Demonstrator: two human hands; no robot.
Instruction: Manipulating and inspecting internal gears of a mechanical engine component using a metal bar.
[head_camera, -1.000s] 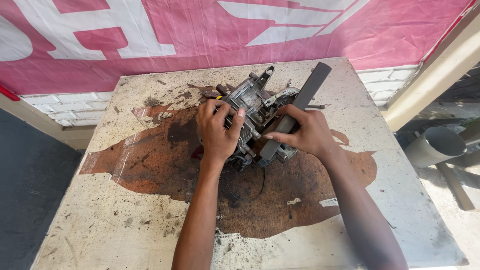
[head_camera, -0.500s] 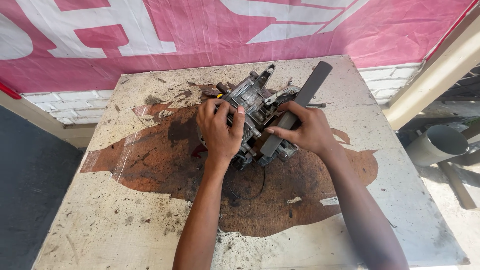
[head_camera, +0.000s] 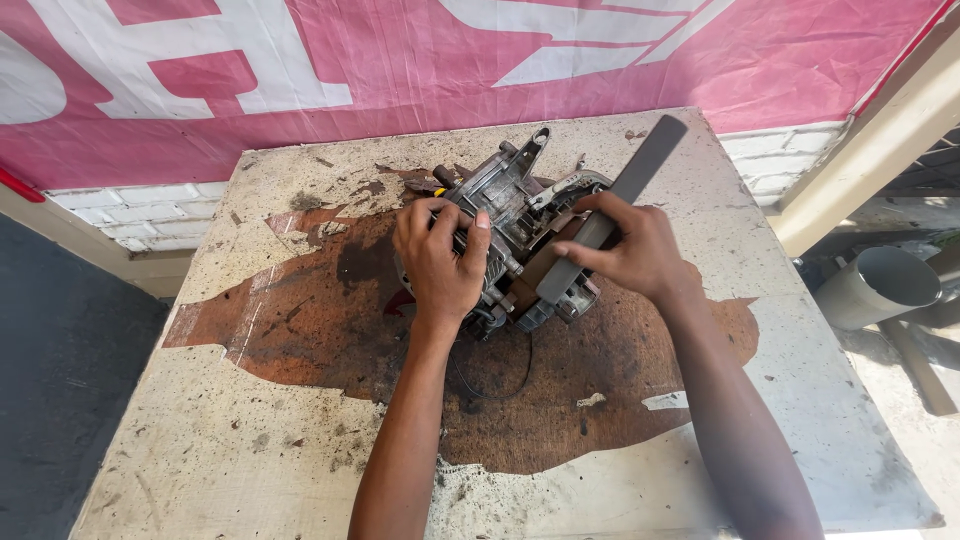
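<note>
Far left at 9 o'clock we see dark floor (head_camera: 50, 380), then a white brick ledge (head_camera: 150, 215) under the pink and white banner (head_camera: 400, 80) that runs across the top. Next comes the worn table (head_camera: 250, 460), w/ a big rusty brown stain (head_camera: 330, 320) across its middle. At table centre, approx 12 o'clock from our arms, sits the motor (head_camera: 515, 235), a grey metal block lying on the stain. Our left hand (head_camera: 440, 260) lies on the motor's left part, fingers curled down over its top edge, pressing on it. A thin black wire (head_camera: 495, 375) loops out at 6 o'clock under the motor. Our right hand (head_camera: 630, 250) is clamped round a long flat grey bar (head_camera: 620, 205), thumb on top, fingers underneath; the bar lies across the motor's right side and points to 1 o'clock. Far right at 3 o'clock, off the table, a grey pipe (head_camera: 875, 285) lies beside a tan beam (head_camera: 880, 150).
</note>
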